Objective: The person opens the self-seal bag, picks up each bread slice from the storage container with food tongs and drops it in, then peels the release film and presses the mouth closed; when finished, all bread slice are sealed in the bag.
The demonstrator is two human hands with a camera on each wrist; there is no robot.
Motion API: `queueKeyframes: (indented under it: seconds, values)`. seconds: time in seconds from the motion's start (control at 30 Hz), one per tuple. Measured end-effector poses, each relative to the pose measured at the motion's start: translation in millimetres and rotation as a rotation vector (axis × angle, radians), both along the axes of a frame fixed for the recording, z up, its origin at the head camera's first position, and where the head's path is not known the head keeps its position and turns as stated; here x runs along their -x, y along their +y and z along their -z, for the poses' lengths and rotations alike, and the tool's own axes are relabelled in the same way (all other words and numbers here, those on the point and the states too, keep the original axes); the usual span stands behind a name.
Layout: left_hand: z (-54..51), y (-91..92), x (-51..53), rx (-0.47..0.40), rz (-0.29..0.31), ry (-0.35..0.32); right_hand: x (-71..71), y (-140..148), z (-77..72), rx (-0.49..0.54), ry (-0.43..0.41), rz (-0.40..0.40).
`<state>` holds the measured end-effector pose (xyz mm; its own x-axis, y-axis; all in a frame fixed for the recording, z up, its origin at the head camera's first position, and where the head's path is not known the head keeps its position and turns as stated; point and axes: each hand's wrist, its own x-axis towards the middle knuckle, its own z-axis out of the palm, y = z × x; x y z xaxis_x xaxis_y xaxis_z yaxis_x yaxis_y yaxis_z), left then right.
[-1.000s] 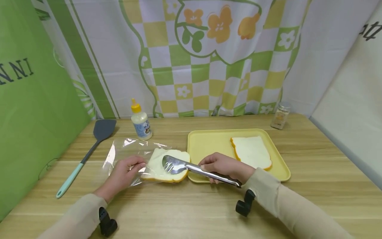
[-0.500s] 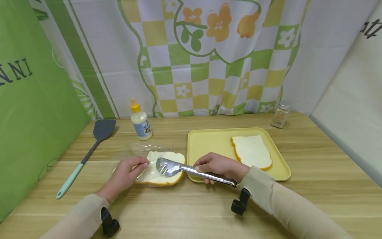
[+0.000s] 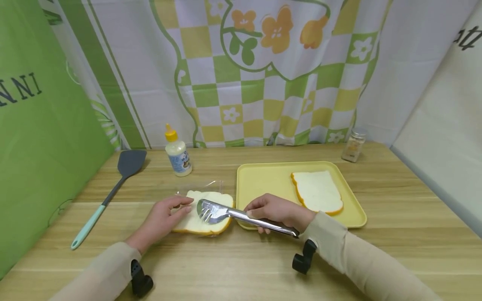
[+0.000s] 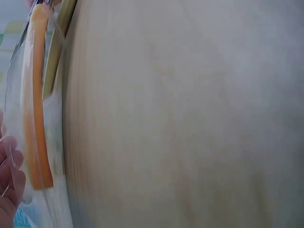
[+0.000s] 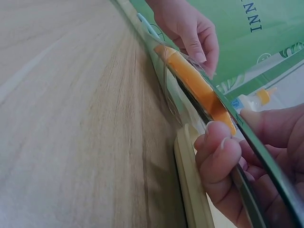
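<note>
In the head view, my right hand [image 3: 278, 212] grips a pair of metal tongs [image 3: 246, 216], whose head lies over a white bread slice [image 3: 216, 228] with a brown crust. The right wrist view has the slice [image 5: 192, 78] between the two tong arms. Around the slice is a clear plastic bag [image 3: 215, 186], hard to make out against the table. My left hand [image 3: 163, 219] pinches the bag's film over the slice's left part. Beside those fingers, the left wrist view shows the orange-brown crust inside the film [image 4: 54, 142].
A yellow tray [image 3: 263, 175] bearing a second bread slice [image 3: 318, 192] is to the right. Behind stand a yellow-capped squeeze bottle [image 3: 178, 158] and a small seasoning jar [image 3: 354, 146]. A spatula [image 3: 113, 193] lies at the left. A patterned curtain [image 3: 278, 110] hangs behind.
The tongs and bread slice have moved left, deeper into the bag, then nearly stopped. My left hand has shifted slightly right over the slice, and the bag's film has drawn over it.
</note>
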<state>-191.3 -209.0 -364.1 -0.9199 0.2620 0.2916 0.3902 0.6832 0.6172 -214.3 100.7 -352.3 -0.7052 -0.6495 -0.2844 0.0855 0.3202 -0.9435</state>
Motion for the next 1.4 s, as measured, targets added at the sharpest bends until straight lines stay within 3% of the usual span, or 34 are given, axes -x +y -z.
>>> queueKeyframes:
  seconds: [0.17,0.53,0.73,1.0,1.2,1.27,1.4]
  values:
    - [0.4,8.1,2.6,-0.025,0.044,0.021,-1.5,-3,1.3,0.012,-0.005,-0.004]
    - [-0.3,16.1,6.6,-0.072,0.01,0.075,-1.0,-4,0.1,-0.004,0.006,-0.007]
    - [0.3,14.8,4.1,-0.119,0.012,0.157,0.2,-6,-2.0,-0.046,0.037,0.001]
    - [4.3,14.8,4.5,-0.171,0.02,0.0,1.7,-6,-3.3,-0.03,0.017,0.001]
    - [1.6,16.5,1.8,-0.232,0.064,-0.017,9.0,-11,-4.3,-0.042,0.017,-0.054]
    - [0.2,16.5,1.5,-0.232,0.041,-0.021,10.9,-11,-6.7,-0.061,0.005,-0.07]
    - [-3.2,15.9,0.8,-0.228,-0.063,-0.023,13.7,-9,-12.6,-0.105,0.008,-0.097]
